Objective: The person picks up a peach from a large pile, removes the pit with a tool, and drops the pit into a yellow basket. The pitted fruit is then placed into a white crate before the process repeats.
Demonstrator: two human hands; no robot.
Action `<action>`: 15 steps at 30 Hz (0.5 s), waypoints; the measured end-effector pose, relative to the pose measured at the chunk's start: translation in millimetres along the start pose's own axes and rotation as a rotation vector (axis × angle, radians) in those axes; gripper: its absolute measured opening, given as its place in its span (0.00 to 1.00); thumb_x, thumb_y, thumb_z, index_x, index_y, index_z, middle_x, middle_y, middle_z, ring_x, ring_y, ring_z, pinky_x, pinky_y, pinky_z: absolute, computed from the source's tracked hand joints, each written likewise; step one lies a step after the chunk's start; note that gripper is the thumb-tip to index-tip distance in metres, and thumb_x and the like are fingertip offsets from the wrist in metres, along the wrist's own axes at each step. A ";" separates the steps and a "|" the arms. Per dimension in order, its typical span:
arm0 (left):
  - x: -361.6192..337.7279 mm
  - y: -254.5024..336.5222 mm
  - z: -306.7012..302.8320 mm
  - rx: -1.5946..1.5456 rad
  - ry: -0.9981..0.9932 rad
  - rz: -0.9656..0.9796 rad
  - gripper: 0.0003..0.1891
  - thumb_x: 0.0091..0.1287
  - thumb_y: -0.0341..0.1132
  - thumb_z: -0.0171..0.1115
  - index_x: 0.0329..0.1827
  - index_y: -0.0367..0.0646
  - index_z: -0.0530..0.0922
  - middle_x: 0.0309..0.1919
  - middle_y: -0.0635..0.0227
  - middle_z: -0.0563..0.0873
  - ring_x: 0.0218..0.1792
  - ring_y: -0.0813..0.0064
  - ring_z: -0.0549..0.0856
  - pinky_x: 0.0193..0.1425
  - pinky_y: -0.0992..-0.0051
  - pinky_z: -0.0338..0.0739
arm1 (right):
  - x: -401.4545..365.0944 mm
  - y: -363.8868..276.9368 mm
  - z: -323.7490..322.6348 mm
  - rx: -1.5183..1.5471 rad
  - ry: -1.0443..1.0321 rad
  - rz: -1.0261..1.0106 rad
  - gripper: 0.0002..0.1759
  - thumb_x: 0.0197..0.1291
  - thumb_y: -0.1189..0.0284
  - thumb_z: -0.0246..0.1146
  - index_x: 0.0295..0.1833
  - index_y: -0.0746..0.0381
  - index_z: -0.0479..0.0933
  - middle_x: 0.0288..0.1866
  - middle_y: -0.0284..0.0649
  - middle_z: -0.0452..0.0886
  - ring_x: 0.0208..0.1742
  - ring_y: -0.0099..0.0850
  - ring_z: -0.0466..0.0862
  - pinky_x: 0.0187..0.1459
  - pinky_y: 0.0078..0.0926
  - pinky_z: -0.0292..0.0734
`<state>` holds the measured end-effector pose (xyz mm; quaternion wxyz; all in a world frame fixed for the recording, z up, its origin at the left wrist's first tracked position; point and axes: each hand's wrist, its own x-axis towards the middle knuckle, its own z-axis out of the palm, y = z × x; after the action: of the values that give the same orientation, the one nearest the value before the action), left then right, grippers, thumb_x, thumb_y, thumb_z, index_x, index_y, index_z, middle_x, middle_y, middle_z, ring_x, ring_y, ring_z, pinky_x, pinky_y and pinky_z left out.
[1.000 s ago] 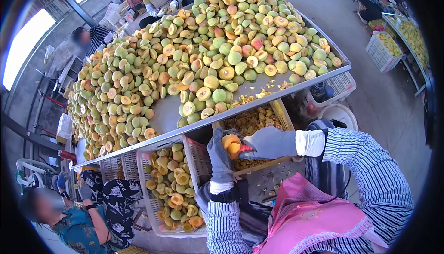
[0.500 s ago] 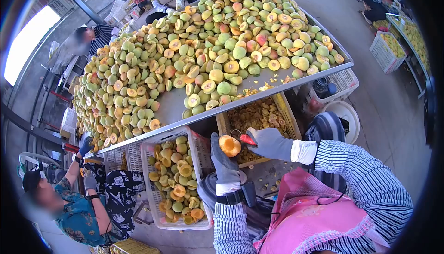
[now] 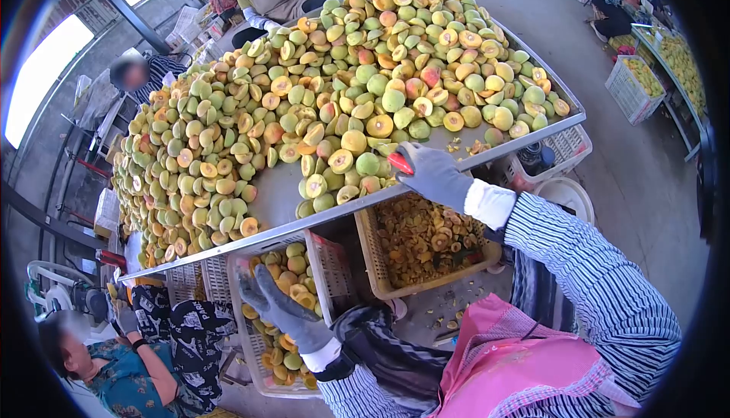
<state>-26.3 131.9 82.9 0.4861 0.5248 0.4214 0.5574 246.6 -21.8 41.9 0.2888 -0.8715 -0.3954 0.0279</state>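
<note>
My left hand (image 3: 293, 313), in a grey glove, is over the white plastic crate (image 3: 327, 270) of pitted peach halves (image 3: 293, 257). Its fingers are spread and I see nothing held in them. My right hand (image 3: 435, 174), also gloved, is closed around the red handle of a pitting tool (image 3: 400, 163); the tool's working end is not visible. That hand reaches over the front edge of the metal table (image 3: 285, 190), close to a green peach (image 3: 368, 164). A large heap of cut peaches (image 3: 304, 91) covers much of the table.
Below the table edge stands a yellowish crate (image 3: 370, 254) of pits and scraps (image 3: 426, 239). A white bucket (image 3: 570, 196) and another crate (image 3: 559, 138) sit to the right. One co-worker (image 3: 129, 365) is at left; others sit beyond the heap.
My left hand has moved left over the white crate, and the peach half has left its fingers. My right hand has risen with the pitting tool to the peaches on the table.
</note>
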 end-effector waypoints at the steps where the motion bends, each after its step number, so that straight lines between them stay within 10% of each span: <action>1: -3.8 -2.9 4.6 0.007 -0.145 0.078 0.24 0.73 0.41 0.60 0.68 0.41 0.69 0.63 0.59 0.75 0.61 0.69 0.77 0.64 0.68 0.72 | 16.2 -7.6 4.4 0.001 0.001 -0.003 0.28 0.57 0.60 0.70 0.59 0.61 0.71 0.50 0.51 0.83 0.49 0.50 0.84 0.48 0.45 0.78; 8: -27.7 -44.5 72.6 -0.266 -0.497 -0.238 0.19 0.74 0.34 0.60 0.65 0.39 0.74 0.59 0.63 0.79 0.58 0.72 0.80 0.63 0.71 0.75 | 83.0 -9.4 38.6 -0.098 -0.179 -0.166 0.24 0.58 0.62 0.68 0.55 0.62 0.72 0.43 0.47 0.84 0.40 0.43 0.87 0.40 0.40 0.81; 12: -44.0 -56.8 92.3 -0.303 -0.566 -0.168 0.23 0.74 0.28 0.59 0.70 0.34 0.69 0.64 0.61 0.76 0.62 0.73 0.76 0.69 0.72 0.70 | 41.1 -20.6 23.9 1.363 -0.378 0.395 0.26 0.60 0.50 0.68 0.46 0.63 0.73 0.27 0.37 0.77 0.18 0.26 0.78 0.13 0.26 0.71; 15: -48.2 -55.8 105.9 -0.352 -0.651 -0.113 0.27 0.73 0.28 0.61 0.74 0.35 0.65 0.69 0.58 0.72 0.67 0.69 0.74 0.72 0.69 0.67 | -13.9 -50.8 4.1 1.643 -0.596 0.436 0.29 0.64 0.50 0.66 0.56 0.63 0.73 0.31 0.34 0.78 0.20 0.24 0.78 0.15 0.24 0.72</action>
<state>83.5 89.8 29.8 0.7073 0.5591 0.1707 0.3975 201.8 -3.2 62.7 0.6945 -0.4026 -0.1353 0.5808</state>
